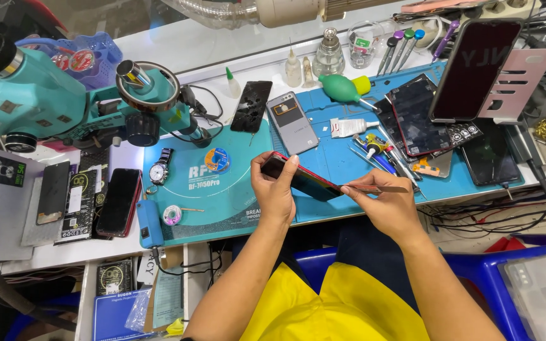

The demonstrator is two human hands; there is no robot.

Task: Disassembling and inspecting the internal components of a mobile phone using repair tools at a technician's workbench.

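My left hand [275, 191] grips a red-framed smartphone [304, 181], holding it tilted on edge above the front of the blue work mat [222, 189]. My right hand [383, 205] pinches a thin flat metal pry tool [380, 188] whose blade meets the phone's lower right edge. Both forearms come up from the bottom over a yellow garment.
A teal microscope [64, 101] stands at left. Phones [118, 202], a wristwatch [159, 170] and a solder spool [172, 215] lie at front left. A grey phone [292, 123], glue tube [352, 127], green blower [342, 88], screwdrivers [399, 47] and stacked screens [424, 120] fill the back and right.
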